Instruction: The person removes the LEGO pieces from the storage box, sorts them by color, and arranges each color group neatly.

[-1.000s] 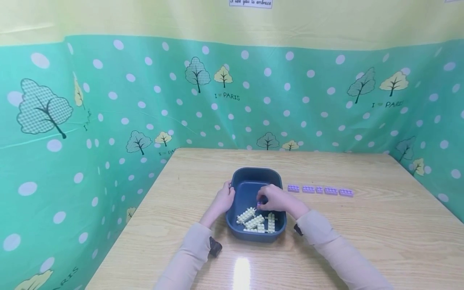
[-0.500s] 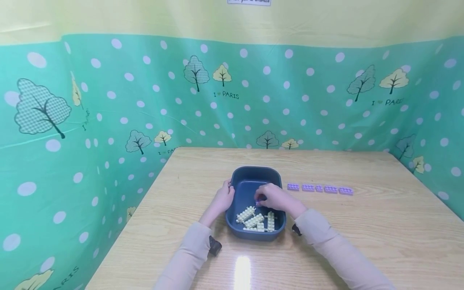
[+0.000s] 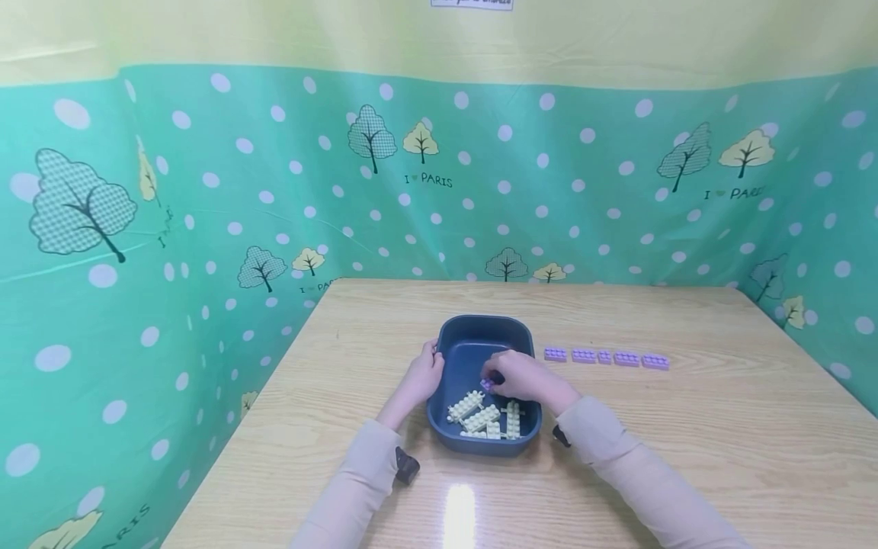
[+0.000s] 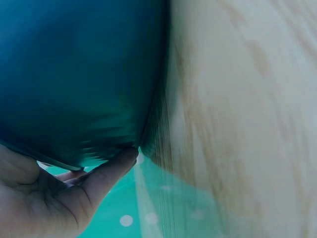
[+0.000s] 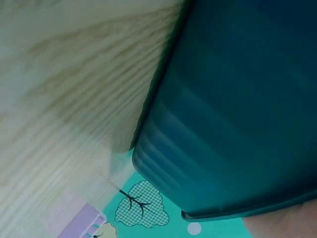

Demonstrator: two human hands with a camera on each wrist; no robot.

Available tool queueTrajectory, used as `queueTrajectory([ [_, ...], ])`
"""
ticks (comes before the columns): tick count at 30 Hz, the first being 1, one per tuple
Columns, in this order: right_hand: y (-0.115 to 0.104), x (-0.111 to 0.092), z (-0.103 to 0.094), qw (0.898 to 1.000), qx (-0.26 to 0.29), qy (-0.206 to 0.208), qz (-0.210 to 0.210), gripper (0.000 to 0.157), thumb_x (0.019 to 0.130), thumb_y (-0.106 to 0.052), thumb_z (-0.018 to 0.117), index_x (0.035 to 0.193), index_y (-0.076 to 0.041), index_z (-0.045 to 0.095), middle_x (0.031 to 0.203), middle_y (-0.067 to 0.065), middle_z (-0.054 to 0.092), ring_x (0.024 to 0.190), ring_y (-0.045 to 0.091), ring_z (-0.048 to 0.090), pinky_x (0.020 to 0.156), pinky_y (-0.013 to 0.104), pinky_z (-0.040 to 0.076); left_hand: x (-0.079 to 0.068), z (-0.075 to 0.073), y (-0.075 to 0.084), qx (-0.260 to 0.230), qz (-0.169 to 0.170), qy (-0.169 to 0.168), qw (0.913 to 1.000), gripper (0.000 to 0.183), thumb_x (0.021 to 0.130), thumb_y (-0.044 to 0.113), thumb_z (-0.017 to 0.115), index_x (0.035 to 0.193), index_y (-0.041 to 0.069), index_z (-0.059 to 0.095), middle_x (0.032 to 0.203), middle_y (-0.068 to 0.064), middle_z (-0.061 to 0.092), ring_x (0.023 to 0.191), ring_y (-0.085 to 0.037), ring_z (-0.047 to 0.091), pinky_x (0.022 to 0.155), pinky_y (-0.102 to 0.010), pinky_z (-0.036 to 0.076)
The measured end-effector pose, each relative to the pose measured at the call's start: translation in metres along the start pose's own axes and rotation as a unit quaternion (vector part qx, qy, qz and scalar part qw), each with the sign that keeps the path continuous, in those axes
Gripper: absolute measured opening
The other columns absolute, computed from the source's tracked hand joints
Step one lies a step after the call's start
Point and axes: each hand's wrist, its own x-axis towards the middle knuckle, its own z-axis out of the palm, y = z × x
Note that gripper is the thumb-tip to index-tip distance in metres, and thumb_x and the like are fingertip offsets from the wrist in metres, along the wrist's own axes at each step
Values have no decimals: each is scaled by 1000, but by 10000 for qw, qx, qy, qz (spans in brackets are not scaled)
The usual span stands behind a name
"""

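A dark blue plastic bin [image 3: 484, 448] stands on the wooden table, holding several cream toy bricks [image 3: 480, 419] at its near end. My left hand [image 3: 425, 375] grips the bin's left side; in the left wrist view the thumb [image 4: 111, 171] lies along the outer wall near the rim. Reaching over the right rim, my right hand [image 3: 519, 374] pinches a small purple toy brick [image 3: 487, 384] inside the bin, just beyond the cream bricks. Only a bit of the right hand shows at the lower corner of the right wrist view, and the pinch is hidden there.
Right of the bin, several purple bricks [image 3: 626, 358] lie in a row on the table [image 3: 686, 427]. A green dotted curtain [image 3: 439, 221] with printed trees hangs behind the table and at both sides.
The right hand and purple brick shift only slightly inside the bin, and more of the brick shows now. The left hand stays on the bin's side, and the row of bricks is unchanged.
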Motion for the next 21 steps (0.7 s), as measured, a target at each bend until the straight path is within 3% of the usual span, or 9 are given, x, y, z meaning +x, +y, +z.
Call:
queueTrajectory([
  [4,0,-1,-1,9998,173,38,-1,27,79,-16,74,105,-10,69,101,3,69,100,20,62,93,38,50,1,0,0,-29,3,-2,10000,43,99,14,34,137,-6,36,129,-29,52,117,-42,53,98,-50,45],
  [12,-1,-1,-1,9998,186,88,37,15,80,-15,73,96,-13,72,94,0,69,96,18,63,91,37,51,0,0,0,-26,-20,-21,10000,43,99,14,34,137,-6,36,128,-29,53,117,-42,53,97,-50,46],
  [21,-3,-1,-1,9997,118,165,95,16,79,-20,74,93,-14,71,92,-1,69,91,16,62,87,35,52,-1,0,0,-26,18,-12,10000,43,99,13,34,137,-7,36,128,-30,53,116,-42,53,96,-50,47],
])
